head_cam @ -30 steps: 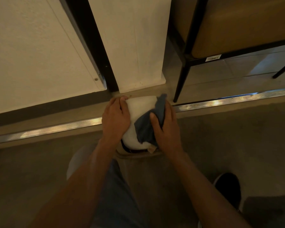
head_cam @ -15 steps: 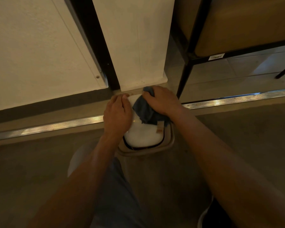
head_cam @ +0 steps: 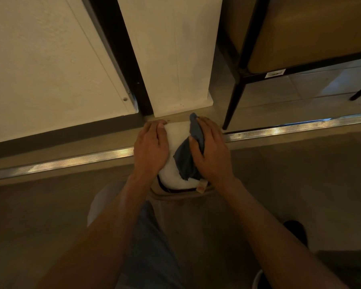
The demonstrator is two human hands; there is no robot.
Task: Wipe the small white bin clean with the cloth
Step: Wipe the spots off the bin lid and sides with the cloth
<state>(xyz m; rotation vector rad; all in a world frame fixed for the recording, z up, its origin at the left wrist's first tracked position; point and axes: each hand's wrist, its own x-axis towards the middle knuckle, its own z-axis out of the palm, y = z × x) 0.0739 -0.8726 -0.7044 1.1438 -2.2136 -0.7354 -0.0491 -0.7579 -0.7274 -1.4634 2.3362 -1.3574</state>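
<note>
You are looking straight down at the small white rounded plastic bin (head_cam: 178,140), which is standing on the grey concrete floor (head_cam: 40,205) at the foot of a white square pillar (head_cam: 171,59), just beside a ribbed metal floor strip (head_cam: 71,161). Your left hand (head_cam: 151,148) is lying against the bin's left side, fingers nearly straight and pressing on the white surface, gripping nothing. Your right hand (head_cam: 209,152) is covering the bin's right side, fingers extended over a crumpled dark blue cloth (head_cam: 187,157) and thumb lying on it, pressing the cloth flat against the bin; a corner of cloth is sticking out past the fingertips. A black metal chair leg (head_cam: 233,103) is standing near the right hand, apart from it.
</note>
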